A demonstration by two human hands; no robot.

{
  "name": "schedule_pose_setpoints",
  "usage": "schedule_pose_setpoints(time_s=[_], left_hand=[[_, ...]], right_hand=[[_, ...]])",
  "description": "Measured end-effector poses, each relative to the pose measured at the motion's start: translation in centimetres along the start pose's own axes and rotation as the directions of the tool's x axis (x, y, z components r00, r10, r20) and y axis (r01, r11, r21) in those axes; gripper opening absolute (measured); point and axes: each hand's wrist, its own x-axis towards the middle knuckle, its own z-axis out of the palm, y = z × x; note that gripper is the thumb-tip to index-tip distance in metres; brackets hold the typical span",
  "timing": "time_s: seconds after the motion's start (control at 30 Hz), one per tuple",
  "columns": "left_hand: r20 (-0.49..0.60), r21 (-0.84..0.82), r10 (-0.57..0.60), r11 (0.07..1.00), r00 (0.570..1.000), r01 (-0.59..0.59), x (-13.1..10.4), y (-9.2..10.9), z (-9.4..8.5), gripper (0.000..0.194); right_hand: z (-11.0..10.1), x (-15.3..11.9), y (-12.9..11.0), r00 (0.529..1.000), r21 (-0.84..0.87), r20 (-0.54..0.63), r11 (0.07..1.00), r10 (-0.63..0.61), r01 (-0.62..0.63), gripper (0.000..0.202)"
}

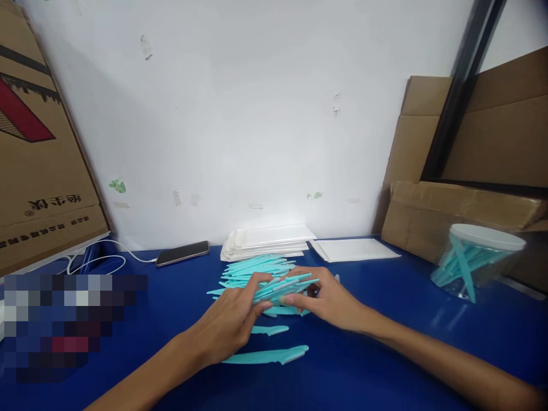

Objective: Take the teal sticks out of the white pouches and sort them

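Both hands grip one bundle of turquoise plastic sticks (285,288) above the blue table. On the bundle's left end, my left hand (233,317) is closed with its thumb underneath. The other end sits between the thumb and fingers of my right hand (329,299). Behind and below the hands lies a pile of similar turquoise sticks (252,268), partly hidden by them. Nearer the front, a loose turquoise stick (269,357) lies flat, and a shorter-looking one (276,330) is partly covered by my left hand.
White flat packets (268,237) are stacked by the wall, with more packets (355,249) to their right. A phone (182,253) with a cable lies left. A clear white-lidded jar (475,262) of turquoise sticks stands right. Cardboard (462,205) borders the right side.
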Motion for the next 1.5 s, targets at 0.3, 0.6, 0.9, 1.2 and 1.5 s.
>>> schedule_pose_setpoints(time_s=[0.3, 0.6, 0.9, 1.2, 1.5], left_hand=[[0.017, -0.035, 0.029, 0.999, 0.999, -0.028, 0.4, 0.1, -0.3, 0.043], [-0.086, -0.038, 0.006, 0.999, 0.996, -0.009, 0.4, -1.8, -0.5, 0.044], [-0.132, -0.014, 0.011, 1.000, 0.991, -0.013, 0.7, -2.6, -0.9, 0.043], [-0.214, 0.050, -0.010, 0.999, 0.977, 0.021, 0.7, -3.3, 0.3, 0.034], [-0.247, 0.057, 0.011, 0.998, 0.969, 0.003, 1.0, -2.8, 0.6, 0.029]], right_hand=[[-0.6, 0.2, -0.6, 0.996, -0.119, -0.018, 0.990, -0.082, 0.079, 0.028], [-3.3, 0.8, 0.5, 0.978, -0.182, -0.187, 0.981, -0.094, 0.059, 0.025], [-5.3, 1.2, 1.2, 0.975, -0.089, -0.219, 0.996, -0.039, 0.020, 0.031], [-4.6, 1.1, 1.1, 0.980, -0.058, -0.196, 0.998, -0.038, 0.028, 0.027], [-5.9, 1.4, 1.1, 0.968, -0.027, -0.248, 0.999, -0.047, 0.042, 0.030]])
